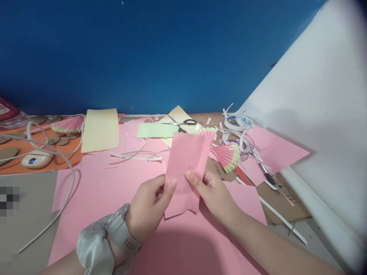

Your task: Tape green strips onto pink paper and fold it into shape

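Between my two hands, above the pink sheets, a folded strip of pink paper [186, 160] is held upright with its broad face toward me. My left hand [153, 202] pinches its left edge between thumb and fingers. On the right side, my right hand [213, 193] presses its thumb on the front, with the fingers behind the paper. Large pink sheets [97, 198] lie under both hands. Just behind the folded paper are scissors [180, 123], a light green paper strip [155, 130] and a pleated pink paper fan [226, 154] with a yellow-green rim.
A pale yellow sheet [100, 130] lies back left, near another pleated fan [69, 124]. A white device [36, 159] with a cable rests on an orange mat [14, 164]. Curled white paper strips [243, 141] and a pink sheet [275, 147] lie right. A blue wall [160, 57] stands behind.
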Demonstrator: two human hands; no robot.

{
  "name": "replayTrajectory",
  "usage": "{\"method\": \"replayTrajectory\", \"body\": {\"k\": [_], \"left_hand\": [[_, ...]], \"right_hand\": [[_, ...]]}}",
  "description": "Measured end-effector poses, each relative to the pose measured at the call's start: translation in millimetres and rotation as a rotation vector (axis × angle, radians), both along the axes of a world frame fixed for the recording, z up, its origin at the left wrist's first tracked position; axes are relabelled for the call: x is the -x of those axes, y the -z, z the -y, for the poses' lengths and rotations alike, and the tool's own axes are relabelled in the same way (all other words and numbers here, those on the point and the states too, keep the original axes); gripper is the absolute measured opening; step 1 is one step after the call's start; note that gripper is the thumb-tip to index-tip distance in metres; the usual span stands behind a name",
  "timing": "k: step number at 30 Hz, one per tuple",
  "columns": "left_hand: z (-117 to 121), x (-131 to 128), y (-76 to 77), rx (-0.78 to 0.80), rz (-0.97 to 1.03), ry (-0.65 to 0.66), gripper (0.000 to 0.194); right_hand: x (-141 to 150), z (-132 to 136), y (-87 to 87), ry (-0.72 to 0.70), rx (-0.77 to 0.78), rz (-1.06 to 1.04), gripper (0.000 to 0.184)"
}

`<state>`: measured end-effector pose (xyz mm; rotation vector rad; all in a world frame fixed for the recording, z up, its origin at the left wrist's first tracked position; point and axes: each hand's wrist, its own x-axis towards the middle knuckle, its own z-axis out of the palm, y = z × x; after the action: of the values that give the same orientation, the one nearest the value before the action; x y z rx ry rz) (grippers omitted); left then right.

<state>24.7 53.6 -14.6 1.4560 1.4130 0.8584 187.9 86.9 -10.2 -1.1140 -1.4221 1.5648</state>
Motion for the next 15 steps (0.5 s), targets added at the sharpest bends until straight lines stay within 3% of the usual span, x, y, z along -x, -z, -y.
{"method": "replayTrajectory", "body": {"k": [5, 10, 15], "left_hand": [[-0.6, -0.8, -1.9, -0.011, 0.022, -0.014, 0.032], [-0.6, -0.2, -2.5, -0.018, 0.049, -0.063, 0.031], [-2.8, 2.5, -2.0, 0.028, 0.147, -0.005, 0.028]], "right_hand": [[-2.1, -1.6, 4.8, 0.022, 0.016, 0.07, 0.025], [-4.2, -1.7, 5.5, 0.101, -0.064, 0.183, 0.036], [-5.0, -3.0, 1.5, 0.107, -0.044, 0.136, 0.036]]}}
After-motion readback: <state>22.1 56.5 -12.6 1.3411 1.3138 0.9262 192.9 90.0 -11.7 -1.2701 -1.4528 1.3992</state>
